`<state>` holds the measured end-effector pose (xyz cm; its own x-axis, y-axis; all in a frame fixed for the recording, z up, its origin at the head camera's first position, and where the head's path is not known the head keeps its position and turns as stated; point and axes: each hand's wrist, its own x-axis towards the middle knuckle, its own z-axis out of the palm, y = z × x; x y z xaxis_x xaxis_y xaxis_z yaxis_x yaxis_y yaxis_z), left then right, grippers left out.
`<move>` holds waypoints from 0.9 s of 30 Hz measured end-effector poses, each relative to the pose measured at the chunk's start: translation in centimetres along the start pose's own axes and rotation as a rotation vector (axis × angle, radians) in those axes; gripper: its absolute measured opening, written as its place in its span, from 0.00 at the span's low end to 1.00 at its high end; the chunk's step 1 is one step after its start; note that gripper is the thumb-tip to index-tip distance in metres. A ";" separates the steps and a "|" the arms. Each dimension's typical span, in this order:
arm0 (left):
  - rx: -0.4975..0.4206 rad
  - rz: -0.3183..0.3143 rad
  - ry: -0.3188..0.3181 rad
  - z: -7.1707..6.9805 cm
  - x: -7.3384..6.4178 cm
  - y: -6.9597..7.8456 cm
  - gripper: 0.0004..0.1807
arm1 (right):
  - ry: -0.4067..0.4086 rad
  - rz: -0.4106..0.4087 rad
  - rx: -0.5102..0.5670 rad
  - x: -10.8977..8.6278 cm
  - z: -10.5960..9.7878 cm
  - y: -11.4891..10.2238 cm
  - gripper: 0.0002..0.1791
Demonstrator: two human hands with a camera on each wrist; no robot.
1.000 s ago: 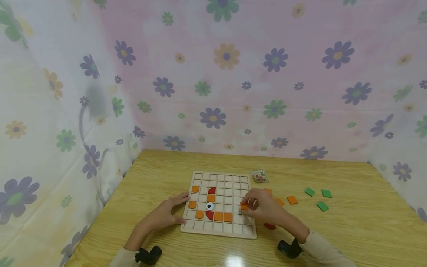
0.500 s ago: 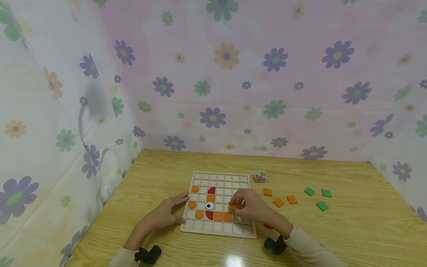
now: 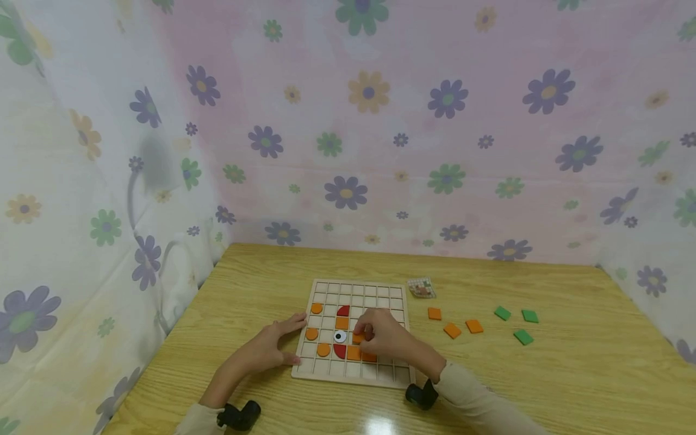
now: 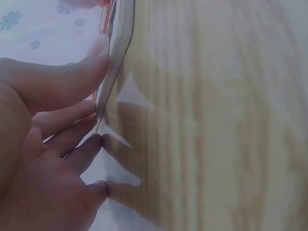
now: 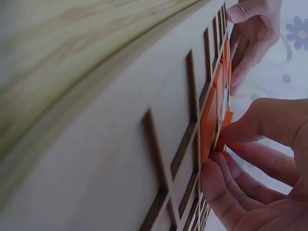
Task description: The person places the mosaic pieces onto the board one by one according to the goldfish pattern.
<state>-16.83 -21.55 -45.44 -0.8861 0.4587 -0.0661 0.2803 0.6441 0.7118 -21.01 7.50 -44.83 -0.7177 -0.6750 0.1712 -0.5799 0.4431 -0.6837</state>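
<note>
A wooden grid board [image 3: 353,381] lies on the table. My left hand [image 3: 263,348] rests against its left edge, thumb and fingers extended; in the left wrist view the fingertips [image 4: 98,185] touch the table beside the rim. My right hand [image 3: 388,336] pinches an orange square tile [image 3: 358,338] between thumb and fingers, at a cell just right of the round eye tile [image 3: 339,336]. Red quarter-circle tiles [image 3: 339,351] sit above and below the eye, with an orange square [image 3: 342,322] between. Two orange squares [image 3: 354,353] lie in the row below, one partly covered by the right hand.
Orange round tiles [image 3: 323,350] occupy cells at the board's left. Loose orange squares [image 3: 474,326] and green tiles [image 3: 523,337] lie on the table to the right. A small picture card [image 3: 421,288] is by the board's top right corner. A flowered cloth [image 3: 370,151] hangs behind.
My right hand has carried the orange square tile leftward across the board, to beside the eye tile. Loose orange tiles came into view behind it. The left hand has stayed put.
</note>
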 end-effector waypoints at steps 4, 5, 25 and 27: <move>-0.001 -0.004 -0.001 0.0 0.0 0.0 0.42 | -0.015 -0.016 -0.016 0.3 0.2 -0.2 0.07; -0.003 -0.003 -0.001 0.0 0.0 0.0 0.42 | -0.017 -0.022 -0.023 0.3 0.2 -0.2 0.07; 0.001 -0.003 0.003 0.1 -0.1 -0.1 0.43 | 0.001 -0.010 -0.059 0.1 0.6 -0.7 0.08; -0.003 -0.003 0.004 0.0 -0.1 -0.2 0.43 | -0.007 -0.005 -0.062 0.1 0.5 -0.9 0.07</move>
<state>-16.75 -21.69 -45.57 -0.8884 0.4544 -0.0656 0.2765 0.6435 0.7137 -20.39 6.74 -44.59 -0.7122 -0.6811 0.1696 -0.6065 0.4755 -0.6372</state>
